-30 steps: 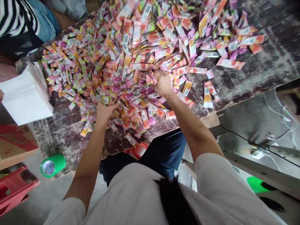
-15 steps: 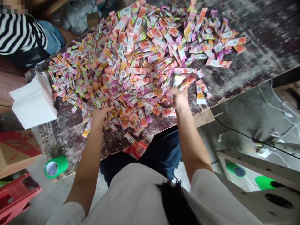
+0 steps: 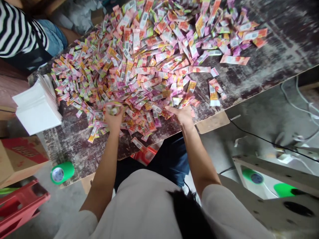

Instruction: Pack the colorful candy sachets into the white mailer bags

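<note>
A wide heap of small stick sachets (image 3: 147, 69), pink, orange, purple and green, some with barcodes, covers much of the worn dark table. At the heap's near left edge my left hand (image 3: 114, 119) is closed around a few sachets (image 3: 114, 108), slightly blurred. My right hand (image 3: 183, 116) rests at the near right edge of the heap, thumb stretched out to the left. Its fingers are apart and partly hidden among the sachets it touches.
A stack of white folded sheets (image 3: 38, 108) lies at the table's left end. Near the front left corner is a green tape roll (image 3: 62, 172). A cardboard box (image 3: 23, 159) and a red crate (image 3: 22, 209) stand left. Another person in stripes (image 3: 21, 33) is at the far left.
My right hand has come down nearer the table edge, and the bunch of sachets it held now lies on the heap. My left hand has moved right and closed on sachets.
</note>
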Available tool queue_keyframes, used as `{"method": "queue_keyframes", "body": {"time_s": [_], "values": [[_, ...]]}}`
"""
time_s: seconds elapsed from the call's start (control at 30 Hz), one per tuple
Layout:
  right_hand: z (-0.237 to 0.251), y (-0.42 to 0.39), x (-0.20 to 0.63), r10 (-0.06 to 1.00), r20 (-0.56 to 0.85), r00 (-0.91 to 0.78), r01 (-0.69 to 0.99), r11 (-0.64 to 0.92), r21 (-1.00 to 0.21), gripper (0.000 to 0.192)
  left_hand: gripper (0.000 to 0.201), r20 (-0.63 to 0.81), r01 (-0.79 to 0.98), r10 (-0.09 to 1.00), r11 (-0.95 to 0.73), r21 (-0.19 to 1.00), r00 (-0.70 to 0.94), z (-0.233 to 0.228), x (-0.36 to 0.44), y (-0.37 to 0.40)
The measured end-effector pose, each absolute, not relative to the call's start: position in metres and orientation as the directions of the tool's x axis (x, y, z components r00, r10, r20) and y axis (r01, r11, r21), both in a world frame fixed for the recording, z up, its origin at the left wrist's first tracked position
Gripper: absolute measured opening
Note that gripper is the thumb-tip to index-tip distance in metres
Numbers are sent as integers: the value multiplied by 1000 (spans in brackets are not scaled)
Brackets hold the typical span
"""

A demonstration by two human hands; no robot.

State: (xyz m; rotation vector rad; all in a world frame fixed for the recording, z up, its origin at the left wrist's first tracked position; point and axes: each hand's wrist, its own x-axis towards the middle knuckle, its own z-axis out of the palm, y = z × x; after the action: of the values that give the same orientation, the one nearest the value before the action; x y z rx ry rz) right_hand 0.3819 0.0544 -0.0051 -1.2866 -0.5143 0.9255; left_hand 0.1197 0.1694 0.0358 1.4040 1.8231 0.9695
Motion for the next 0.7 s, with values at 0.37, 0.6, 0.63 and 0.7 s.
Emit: {"method": "queue_keyframes", "body": {"time_s": [0.37,0.6,0.63,0.7], "values": [[8,-6,305,951,-291,103,-210,-265,-941,31,29,-389,-17,816,422,906,-428,55,-36,98],[19,75,198,989,-124,-82,716,-28,-697,30,43,-171,287,941,257,923,-291,6,-36,104],[19,85,193,985,-146,-88,789,-20,-613,33,43,-159,314,951,241,918,-265,4,-35,109],[17,101,193,976,-200,-89,861,-26,-508,36,41,-121,348,962,203,915,-244,2,-37,116]]}}
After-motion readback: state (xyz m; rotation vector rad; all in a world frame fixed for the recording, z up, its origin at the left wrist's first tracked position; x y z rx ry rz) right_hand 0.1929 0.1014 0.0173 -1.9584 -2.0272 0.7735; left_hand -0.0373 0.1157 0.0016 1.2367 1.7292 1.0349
